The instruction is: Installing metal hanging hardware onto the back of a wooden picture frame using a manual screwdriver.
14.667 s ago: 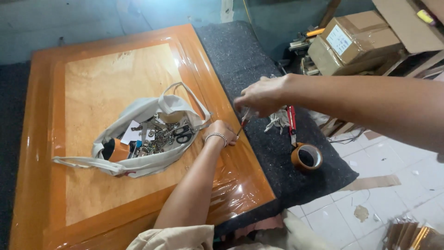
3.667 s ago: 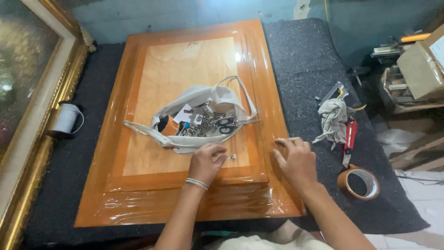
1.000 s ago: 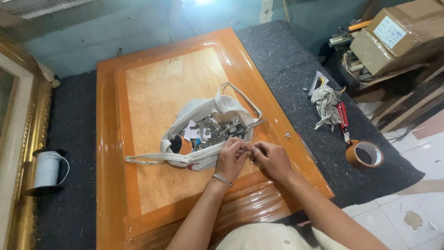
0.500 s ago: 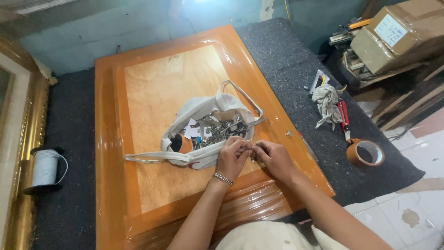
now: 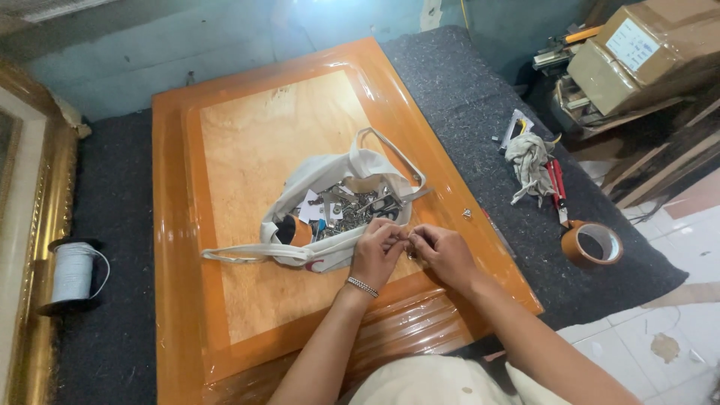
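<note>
Plastic-wrapped wooden panel (image 5: 247, 150) is laid on dark felt; at the cloth bag (image 5: 330, 217)'s near edge, left hand (image 5: 377, 255) and right hand (image 5: 444, 255) are pinched together on a small, indistinct part.

Both forearms reach in from the near edge and converge, the left hand (image 5: 377, 251), a bracelet on its wrist, and the right hand (image 5: 442, 253) meeting fingertip to fingertip, fingers curled in a pinch.
</note>
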